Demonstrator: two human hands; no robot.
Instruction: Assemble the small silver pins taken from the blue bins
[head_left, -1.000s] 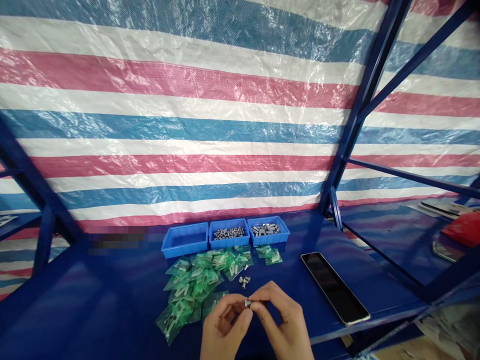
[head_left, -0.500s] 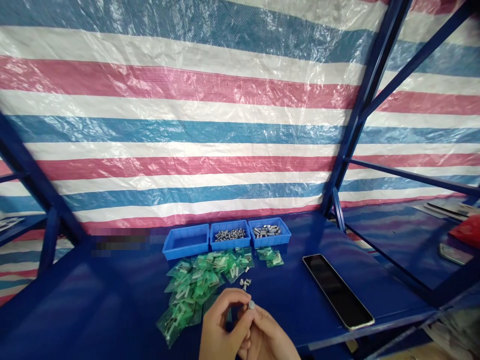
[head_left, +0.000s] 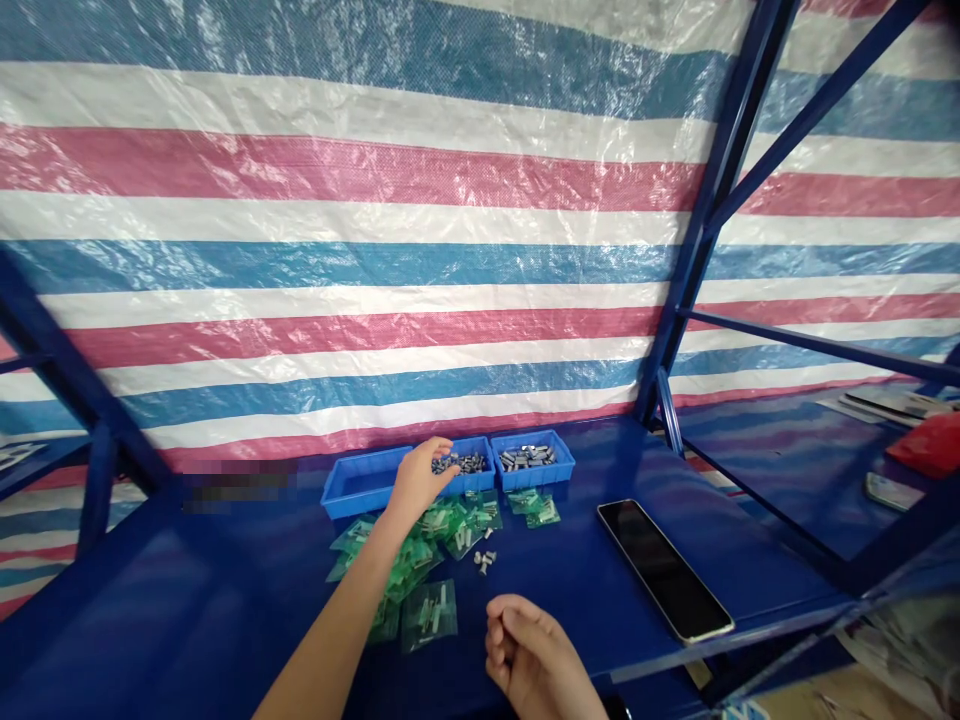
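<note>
The right hand sits low over the blue steel counter, its fingers curled loosely inward; whether it holds anything is hard to tell from this angle. Clear green plastic bags of metal parts lie in a loose heap ahead, with a few loose metal studs just beside them. The left hand, fingers loosely bunched, reaches over the middle blue bin, right by the pile of metal studs inside it. A left blue bin and a right blue bin flank it; a black smartphone lies further right, before a striped tarp.
</note>
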